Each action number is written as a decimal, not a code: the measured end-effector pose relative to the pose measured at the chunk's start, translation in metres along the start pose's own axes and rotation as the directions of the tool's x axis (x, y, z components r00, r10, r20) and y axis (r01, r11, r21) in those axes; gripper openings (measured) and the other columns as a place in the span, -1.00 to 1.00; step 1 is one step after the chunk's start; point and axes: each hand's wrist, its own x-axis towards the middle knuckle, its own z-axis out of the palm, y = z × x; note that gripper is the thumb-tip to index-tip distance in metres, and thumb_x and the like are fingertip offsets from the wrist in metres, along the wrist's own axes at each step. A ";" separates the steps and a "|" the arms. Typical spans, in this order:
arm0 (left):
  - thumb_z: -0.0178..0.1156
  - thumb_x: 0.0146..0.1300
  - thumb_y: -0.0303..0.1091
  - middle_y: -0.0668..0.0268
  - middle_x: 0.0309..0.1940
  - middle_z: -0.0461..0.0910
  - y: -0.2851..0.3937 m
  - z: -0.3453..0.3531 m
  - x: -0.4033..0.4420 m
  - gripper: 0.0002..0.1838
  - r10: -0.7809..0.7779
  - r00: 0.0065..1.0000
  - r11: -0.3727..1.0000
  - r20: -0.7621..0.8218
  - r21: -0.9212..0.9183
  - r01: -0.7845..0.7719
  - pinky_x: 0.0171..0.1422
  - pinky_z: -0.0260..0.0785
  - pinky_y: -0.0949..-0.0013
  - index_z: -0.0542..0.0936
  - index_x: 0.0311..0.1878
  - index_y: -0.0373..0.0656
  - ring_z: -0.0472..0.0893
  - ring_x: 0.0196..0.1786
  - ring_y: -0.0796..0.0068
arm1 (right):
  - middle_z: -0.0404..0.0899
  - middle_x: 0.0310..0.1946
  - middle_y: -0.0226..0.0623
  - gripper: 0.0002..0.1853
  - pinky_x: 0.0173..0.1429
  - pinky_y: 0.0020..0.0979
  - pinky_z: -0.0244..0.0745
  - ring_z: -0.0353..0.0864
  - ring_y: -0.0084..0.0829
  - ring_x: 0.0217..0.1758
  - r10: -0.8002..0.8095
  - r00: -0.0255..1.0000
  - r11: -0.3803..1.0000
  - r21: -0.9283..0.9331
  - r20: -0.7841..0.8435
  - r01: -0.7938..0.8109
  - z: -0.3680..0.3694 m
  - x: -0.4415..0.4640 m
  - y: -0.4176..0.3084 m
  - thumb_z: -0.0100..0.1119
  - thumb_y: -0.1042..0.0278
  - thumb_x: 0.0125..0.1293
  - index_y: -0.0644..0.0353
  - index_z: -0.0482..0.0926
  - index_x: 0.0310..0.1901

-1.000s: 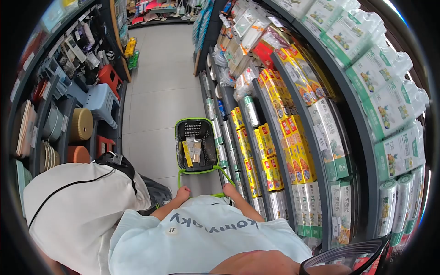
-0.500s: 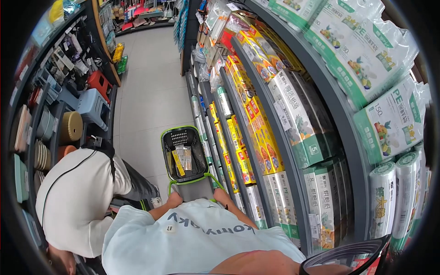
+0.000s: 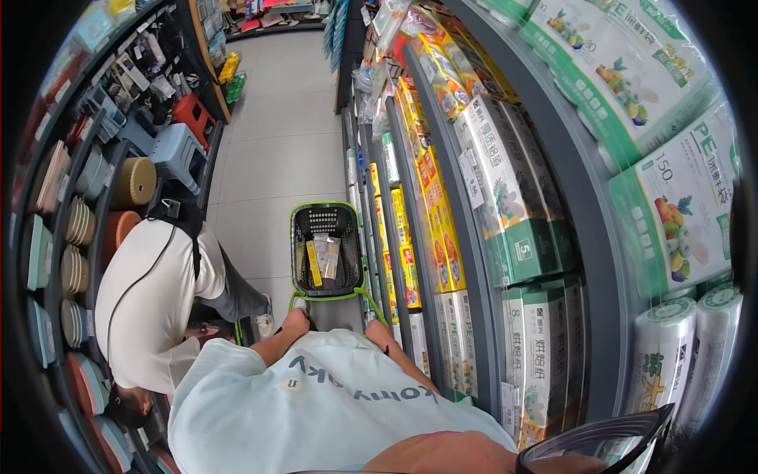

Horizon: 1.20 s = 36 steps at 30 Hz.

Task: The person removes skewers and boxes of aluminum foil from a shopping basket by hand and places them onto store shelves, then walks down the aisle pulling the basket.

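Note:
A black shopping basket (image 3: 324,225) with a bright green rim hangs in front of my body, over the aisle floor. Its left green handle (image 3: 291,298) is in my left hand (image 3: 296,322), with the fingers closed and partly hidden. On the other side, my right hand (image 3: 380,333) is closed at the right handle (image 3: 371,300), fingers mostly out of sight. Inside the basket lie a narrow yellow package (image 3: 313,265) and a clear-wrapped package (image 3: 331,259) with something light brown in it.
Close on my right, a shelf (image 3: 488,237) carries boxed rolls (image 3: 517,213) and bags (image 3: 671,209). Another person in a cream shirt (image 3: 150,308) bends toward the left shelf of bowls (image 3: 76,268) and stools (image 3: 178,154). Grey floor (image 3: 264,150) runs ahead.
My view has shifted, so the basket and left shelf appear farther right. Both hands stay at the handles. The bent person's head now shows lower left.

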 end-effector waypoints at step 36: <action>0.16 0.17 -0.27 0.05 -0.15 0.70 -0.070 -0.239 0.255 -0.78 0.094 0.991 0.948 -0.092 -0.296 -0.118 0.05 0.51 -0.01 0.65 -0.17 -0.10 0.66 -0.01 -0.05 | 0.68 -0.33 0.15 -0.62 0.07 -0.04 0.58 0.68 0.15 -0.13 0.063 0.998 0.991 -0.115 -0.019 -0.064 -0.072 0.256 -0.249 0.28 0.09 0.18 0.34 0.73 -0.35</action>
